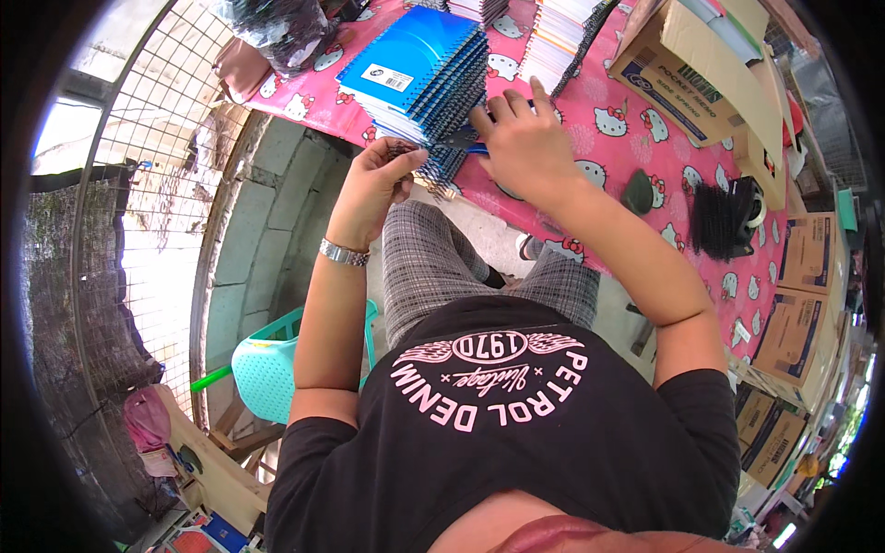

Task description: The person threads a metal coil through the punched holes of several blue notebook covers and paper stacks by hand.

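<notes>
A tall stack of blue-covered spiral notebooks (419, 46) stands at the near edge of the table, its dark wire coils facing right and toward me. My left hand (378, 180) is closed at the stack's lower near corner, thumb and forefinger pinching the coil end of a spiral notebook (441, 173). From the right, my right hand (527, 143) reaches to the coils, its fingers curled round pliers (475, 147) with a blue handle. The dark jaws point left toward the bindings; my hand partly hides the tool.
A pink patterned cloth covers the table (590, 138). More notebooks (558, 41) stand behind, beside an opened cardboard box (687, 74). Black coils (710, 221) and a tape roll (758, 210) lie at right. A turquoise plastic chair (267, 364) and wire mesh are at left; stacked boxes (788, 332) line the right.
</notes>
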A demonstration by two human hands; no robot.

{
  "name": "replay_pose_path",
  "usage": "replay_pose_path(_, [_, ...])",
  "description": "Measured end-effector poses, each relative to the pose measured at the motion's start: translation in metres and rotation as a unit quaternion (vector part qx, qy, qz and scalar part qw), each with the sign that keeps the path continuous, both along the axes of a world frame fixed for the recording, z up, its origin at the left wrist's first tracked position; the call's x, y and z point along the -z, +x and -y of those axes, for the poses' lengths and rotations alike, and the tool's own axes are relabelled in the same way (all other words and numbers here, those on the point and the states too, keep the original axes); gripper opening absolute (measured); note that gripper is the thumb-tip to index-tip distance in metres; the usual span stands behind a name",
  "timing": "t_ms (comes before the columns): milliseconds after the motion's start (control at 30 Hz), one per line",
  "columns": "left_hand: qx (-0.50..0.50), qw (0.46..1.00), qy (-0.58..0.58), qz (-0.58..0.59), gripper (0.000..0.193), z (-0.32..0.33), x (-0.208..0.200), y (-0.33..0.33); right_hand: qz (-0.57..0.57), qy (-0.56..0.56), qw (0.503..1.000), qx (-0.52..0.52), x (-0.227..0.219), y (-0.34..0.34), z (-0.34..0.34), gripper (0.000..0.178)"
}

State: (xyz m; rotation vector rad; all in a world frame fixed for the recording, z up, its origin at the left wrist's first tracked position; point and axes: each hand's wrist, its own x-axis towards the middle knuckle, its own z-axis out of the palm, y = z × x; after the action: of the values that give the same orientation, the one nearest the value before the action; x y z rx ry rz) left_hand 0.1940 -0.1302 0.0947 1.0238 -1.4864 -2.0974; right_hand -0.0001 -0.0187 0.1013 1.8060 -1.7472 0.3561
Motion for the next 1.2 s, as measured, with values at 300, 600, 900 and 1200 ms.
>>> replay_pose_path(300, [-0.028,0.999,0.022,-0.036,0.008,0.002,0.010,0.003,0.085,0.102,0.991,0.032,0.006,0.000,-0.007,0.010])
replay_pose_path(600, [0.017,1.000,-0.022,0.010,0.009,0.003,0.022,-0.001,0.120,0.219,0.966,0.067,0.004,0.012,0.004,0.012])
replay_pose_path(900, [0.007,1.000,0.007,-0.022,0.007,0.001,0.021,0.001,-0.013,-0.014,1.000,-0.001,0.012,0.001,0.000,0.014])
replay_pose_path(1200, [-0.020,0.998,0.045,-0.039,0.010,0.006,0.023,0.005,0.084,0.101,0.991,0.029,0.021,-0.001,-0.008,0.013])
